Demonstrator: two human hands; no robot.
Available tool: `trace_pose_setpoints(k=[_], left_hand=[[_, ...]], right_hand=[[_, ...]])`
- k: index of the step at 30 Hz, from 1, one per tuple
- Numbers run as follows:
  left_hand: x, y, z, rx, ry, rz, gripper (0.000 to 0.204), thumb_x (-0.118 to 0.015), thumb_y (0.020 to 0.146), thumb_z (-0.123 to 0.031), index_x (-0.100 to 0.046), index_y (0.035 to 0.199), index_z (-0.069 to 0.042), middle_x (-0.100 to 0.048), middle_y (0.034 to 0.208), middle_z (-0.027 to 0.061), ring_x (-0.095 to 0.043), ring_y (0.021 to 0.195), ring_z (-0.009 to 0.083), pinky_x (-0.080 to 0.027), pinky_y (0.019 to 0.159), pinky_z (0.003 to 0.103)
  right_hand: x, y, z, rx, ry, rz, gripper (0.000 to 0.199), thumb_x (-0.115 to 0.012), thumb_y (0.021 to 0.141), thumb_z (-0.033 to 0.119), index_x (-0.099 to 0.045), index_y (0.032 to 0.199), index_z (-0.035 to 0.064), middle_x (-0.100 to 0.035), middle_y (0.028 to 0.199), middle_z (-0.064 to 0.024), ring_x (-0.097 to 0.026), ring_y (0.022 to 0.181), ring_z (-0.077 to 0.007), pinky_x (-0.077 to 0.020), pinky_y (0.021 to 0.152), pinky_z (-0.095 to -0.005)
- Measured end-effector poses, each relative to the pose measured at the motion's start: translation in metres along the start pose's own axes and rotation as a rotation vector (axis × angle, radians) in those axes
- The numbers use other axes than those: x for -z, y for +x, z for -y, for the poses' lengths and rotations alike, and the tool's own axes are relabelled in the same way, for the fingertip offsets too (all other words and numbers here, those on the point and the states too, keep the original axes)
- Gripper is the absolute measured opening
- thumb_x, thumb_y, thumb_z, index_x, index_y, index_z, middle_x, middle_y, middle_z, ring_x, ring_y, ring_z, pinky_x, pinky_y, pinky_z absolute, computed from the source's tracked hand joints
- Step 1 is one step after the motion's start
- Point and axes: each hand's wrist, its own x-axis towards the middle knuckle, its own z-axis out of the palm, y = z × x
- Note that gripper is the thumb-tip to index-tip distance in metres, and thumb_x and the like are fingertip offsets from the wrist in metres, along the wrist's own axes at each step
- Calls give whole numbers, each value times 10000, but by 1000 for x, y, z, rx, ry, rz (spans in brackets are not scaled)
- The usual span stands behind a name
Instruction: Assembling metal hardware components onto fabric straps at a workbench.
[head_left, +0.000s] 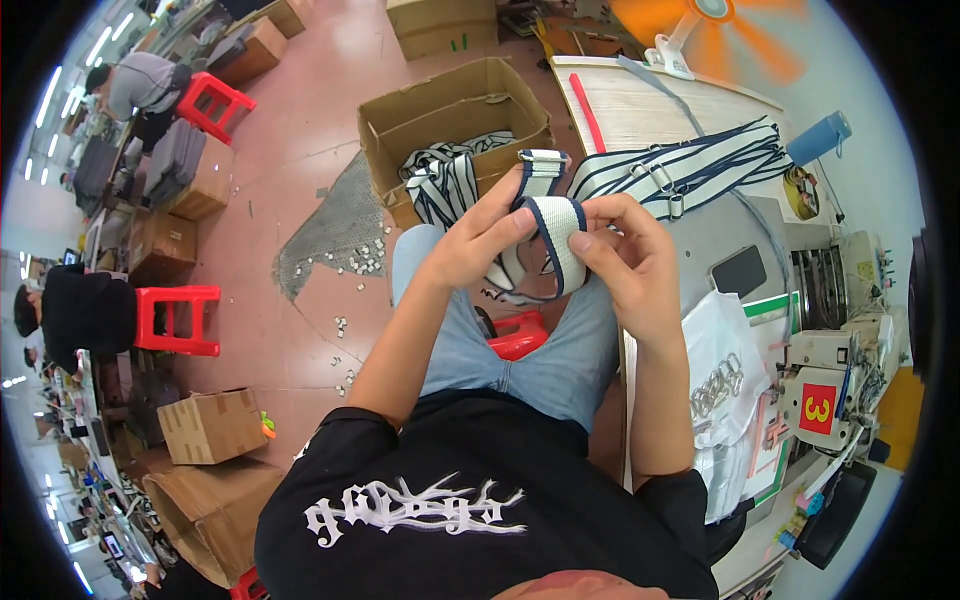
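Observation:
A white webbing strap (562, 222) with navy edges loops between my hands above my lap. My left hand (470, 240) is closed on it, thumb pressed toward the fold. From the other side my right hand (632, 262) pinches the same strap between thumb and fingers. A metal buckle (545, 157) sits on the strap's upper end, just past my left fingertips. Part of the strap hangs down between my knees, where its lower end is hard to make out. More striped straps (690, 165) with metal buckles lie bundled on the table to the right.
An open cardboard box (385, 140) with striped straps stands ahead. On the right table are a phone (738, 271), a plastic bag (712, 335) with metal rings, a blue bottle (820, 138), a sewing machine (822, 385) and an orange fan (712, 10). Small pieces (362, 258) litter the floor.

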Motion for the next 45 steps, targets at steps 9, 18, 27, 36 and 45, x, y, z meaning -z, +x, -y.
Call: trace_pose_setpoints(k=[9, 18, 27, 36, 45], left_hand=[[-19, -9, -1, -38, -54, 143, 683, -618, 1050, -222, -315, 1616, 12, -511, 1511, 115, -462, 1397, 178, -359, 1171, 337], [-8, 10, -26, 10, -518, -209, 504, -448, 1113, -249, -374, 1548, -4, -651, 904, 147, -663, 714, 260, -537, 656, 372], [81, 39, -58, -213, -573, -554, 367, -449, 1136, -252, -465, 1450, -64, -570, 886, 67, -467, 624, 124, -372, 554, 287], [91, 49, -47, -235, -710, -568, 306, -464, 1127, -227, -488, 1385, -64, -590, 896, 79, -472, 601, 144, -369, 528, 296], [133, 51, -75, -295, -609, -489, 308, -493, 1117, -258, -510, 1372, -84, -553, 919, 44, -424, 620, 108, -356, 556, 267]], right_hand=[[-7, 5, -19, 195, -168, -166, 123, -727, 973, 6, -660, 1075, -11, -671, 825, -2, -632, 773, -55, -486, 689, -213], [10, 15, -64, 108, -144, -48, 432, -730, 971, 81, -527, 1347, 17, -608, 1264, -118, -616, 1179, -184, -511, 970, -320], [-9, -4, -137, -94, -264, 178, 324, -714, 922, -31, -605, 1224, 11, -620, 1216, -85, -622, 1155, -155, -536, 934, -281], [-45, -19, -135, -384, 77, -2, 473, -761, 915, 40, -560, 1343, 25, -540, 1344, -113, -592, 1265, -227, -598, 739, -280], [-29, -19, -140, -494, 65, 538, 256, -596, 1070, 173, -631, 1228, -25, -765, 941, -148, -742, 869, -211, -580, 870, -364]])
